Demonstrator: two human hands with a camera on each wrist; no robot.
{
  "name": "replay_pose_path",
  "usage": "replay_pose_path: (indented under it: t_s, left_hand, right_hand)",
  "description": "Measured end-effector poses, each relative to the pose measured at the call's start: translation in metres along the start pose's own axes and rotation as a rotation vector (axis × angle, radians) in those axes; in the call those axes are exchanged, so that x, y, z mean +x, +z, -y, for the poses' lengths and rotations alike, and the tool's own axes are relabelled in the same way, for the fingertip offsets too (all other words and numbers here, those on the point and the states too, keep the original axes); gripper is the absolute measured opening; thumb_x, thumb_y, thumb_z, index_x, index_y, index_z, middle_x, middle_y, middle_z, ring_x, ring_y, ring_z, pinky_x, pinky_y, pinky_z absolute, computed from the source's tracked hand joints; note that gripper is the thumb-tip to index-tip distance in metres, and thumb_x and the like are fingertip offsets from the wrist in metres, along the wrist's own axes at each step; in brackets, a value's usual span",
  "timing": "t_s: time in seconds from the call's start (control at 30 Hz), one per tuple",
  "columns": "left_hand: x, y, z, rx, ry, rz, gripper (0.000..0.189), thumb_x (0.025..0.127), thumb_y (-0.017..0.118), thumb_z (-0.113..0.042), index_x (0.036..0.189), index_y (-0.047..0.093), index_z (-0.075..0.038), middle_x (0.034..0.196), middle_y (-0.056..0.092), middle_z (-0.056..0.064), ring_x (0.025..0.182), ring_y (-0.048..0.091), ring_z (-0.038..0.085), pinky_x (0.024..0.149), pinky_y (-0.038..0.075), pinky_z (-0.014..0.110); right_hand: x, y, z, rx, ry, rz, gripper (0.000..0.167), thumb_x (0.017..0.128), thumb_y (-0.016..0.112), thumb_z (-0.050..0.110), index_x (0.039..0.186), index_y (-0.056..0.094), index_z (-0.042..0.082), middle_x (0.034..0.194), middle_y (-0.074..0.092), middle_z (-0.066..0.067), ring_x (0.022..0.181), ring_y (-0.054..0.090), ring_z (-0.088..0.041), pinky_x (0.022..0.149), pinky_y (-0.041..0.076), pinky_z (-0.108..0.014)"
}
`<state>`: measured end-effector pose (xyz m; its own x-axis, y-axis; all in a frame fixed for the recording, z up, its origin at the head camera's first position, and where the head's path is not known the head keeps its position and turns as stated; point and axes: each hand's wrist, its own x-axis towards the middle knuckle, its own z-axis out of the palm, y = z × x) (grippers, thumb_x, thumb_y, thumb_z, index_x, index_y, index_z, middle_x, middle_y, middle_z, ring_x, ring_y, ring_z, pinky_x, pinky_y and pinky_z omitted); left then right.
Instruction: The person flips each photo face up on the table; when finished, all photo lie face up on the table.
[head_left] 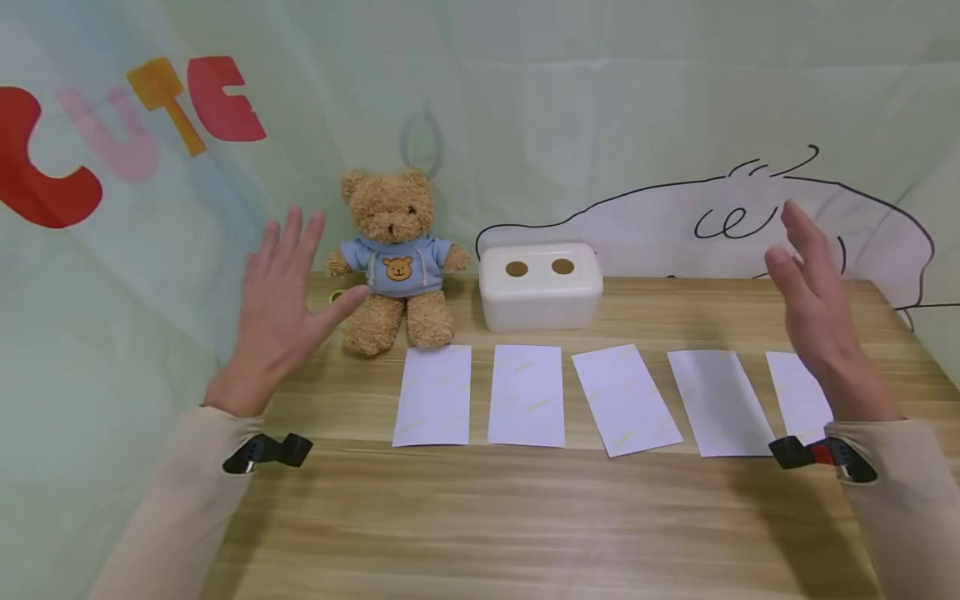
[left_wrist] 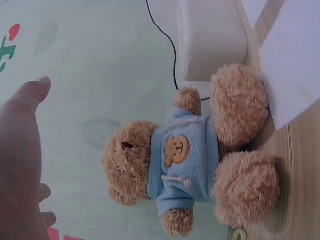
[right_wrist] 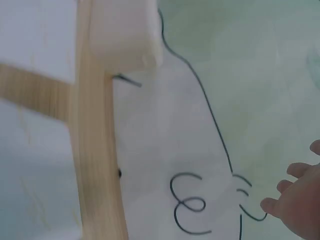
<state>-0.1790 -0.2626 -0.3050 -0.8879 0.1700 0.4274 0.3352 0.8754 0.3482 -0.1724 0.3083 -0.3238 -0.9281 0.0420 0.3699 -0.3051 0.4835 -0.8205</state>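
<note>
Left hand and right hand: both bare. Behind left hand, pale beige left sleeve, long, plain, soft-looking, reaching wrist. Behind right hand, matching right sleeve, same beige, few soft creases. Just below left hand, over cuff: black left wristband, angular black end jutting toward other hand, small silvery bit beneath. Just below right hand: black right wristband, similar angular end, bright red patch midway along, small pale bit near sleeve.
</note>
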Motion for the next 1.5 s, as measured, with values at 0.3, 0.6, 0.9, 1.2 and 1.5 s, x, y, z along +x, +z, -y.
replay_pose_path:
  t_s: [0.3, 0.6, 0.9, 1.2, 1.5]
  left_hand:
    - [-0.002, 0.008, -0.016, -0.111, 0.054, -0.036, 0.108, 0.094, 0.049, -0.083, 0.170, 0.021, -0.012, 0.176, 0.009, 0.009, 0.162, 0.006, 0.036, 0.128, 0.003, 0.057]
    - [-0.013, 0.016, -0.026, -0.274, 0.058, -0.047, 0.094, 0.097, 0.062, -0.067, 0.170, 0.027, -0.018, 0.176, 0.013, -0.001, 0.161, 0.011, 0.030, 0.126, 0.008, 0.064]
    - [-0.025, 0.031, -0.024, -0.345, 0.060, -0.085, 0.087, 0.097, 0.068, -0.057, 0.164, 0.040, -0.009, 0.173, 0.027, 0.004, 0.158, 0.024, 0.032, 0.125, 0.016, 0.062]
    - [-0.033, 0.045, -0.018, -0.380, 0.063, -0.053, 0.081, 0.096, 0.076, -0.041, 0.163, 0.041, -0.011, 0.171, 0.032, 0.001, 0.156, 0.030, 0.033, 0.125, 0.023, 0.059]
    - [-0.044, 0.059, -0.012, -0.392, 0.112, -0.042, 0.084, 0.086, 0.086, -0.020, 0.157, 0.046, 0.002, 0.165, 0.043, 0.013, 0.146, 0.045, 0.037, 0.113, 0.043, 0.058]
  right_hand:
    - [-0.001, 0.036, 0.018, 0.347, -0.051, -0.079, 0.054, 0.110, 0.052, 0.019, 0.163, 0.041, 0.012, 0.165, 0.042, -0.011, 0.153, 0.035, -0.021, 0.123, 0.025, -0.025]
    - [-0.010, 0.084, 0.031, 0.413, -0.149, -0.075, 0.044, 0.106, 0.062, 0.004, 0.149, 0.059, 0.005, 0.152, 0.058, -0.008, 0.141, 0.053, -0.020, 0.113, 0.043, -0.025]
    - [-0.016, 0.129, 0.037, 0.500, -0.128, 0.015, 0.043, 0.104, 0.064, -0.001, 0.147, 0.059, 0.000, 0.146, 0.063, -0.011, 0.133, 0.061, -0.021, 0.109, 0.047, -0.027]
    - [-0.020, 0.166, 0.041, 0.491, -0.080, 0.135, 0.042, 0.105, 0.067, 0.007, 0.146, 0.060, 0.003, 0.147, 0.062, -0.008, 0.134, 0.060, -0.021, 0.107, 0.050, -0.028]
    - [-0.024, 0.198, 0.044, 0.525, -0.067, 0.195, 0.040, 0.104, 0.069, 0.008, 0.144, 0.062, 0.003, 0.142, 0.065, -0.012, 0.129, 0.062, -0.023, 0.104, 0.052, -0.031]
